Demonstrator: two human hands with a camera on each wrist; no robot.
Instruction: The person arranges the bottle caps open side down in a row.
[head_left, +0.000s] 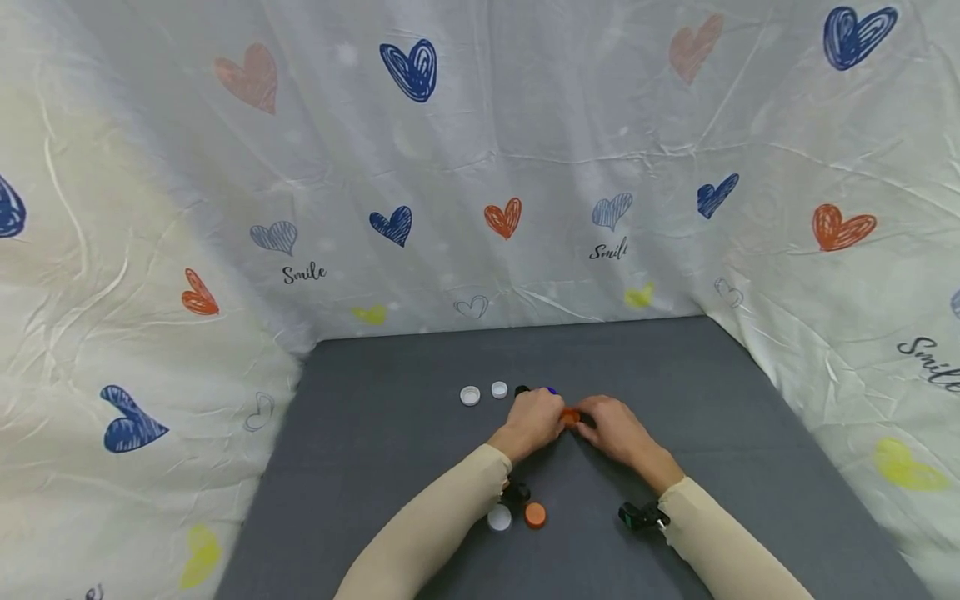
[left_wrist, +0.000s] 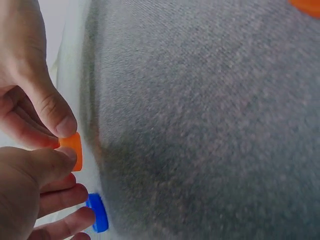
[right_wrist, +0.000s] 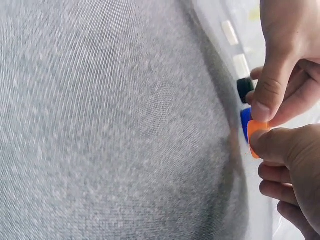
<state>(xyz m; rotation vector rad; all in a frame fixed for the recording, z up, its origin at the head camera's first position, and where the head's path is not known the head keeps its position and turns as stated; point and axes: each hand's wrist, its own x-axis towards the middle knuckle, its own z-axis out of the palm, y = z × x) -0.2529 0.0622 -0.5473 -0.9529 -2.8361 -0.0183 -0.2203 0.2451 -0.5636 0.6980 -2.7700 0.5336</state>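
Both hands meet at a small orange bottle cap (head_left: 571,416) over the grey table. My left hand (head_left: 536,419) pinches one side, its thumb on the cap in the left wrist view. From the other side my right hand (head_left: 613,427) grips the same cap between thumb and fingers. Close behind the left hand sits a blue cap (left_wrist: 98,213), partly hidden by its fingers in the left wrist view. A black cap (right_wrist: 244,90) stands beside the blue one, and two white caps (head_left: 470,396) continue the row to the left.
Nearer the body, another white cap (head_left: 498,517) and a second orange cap (head_left: 536,515) lie side by side, next to the left forearm. A pale cloth (head_left: 450,167) printed with hearts hangs around the back and sides of the grey table (head_left: 375,467).
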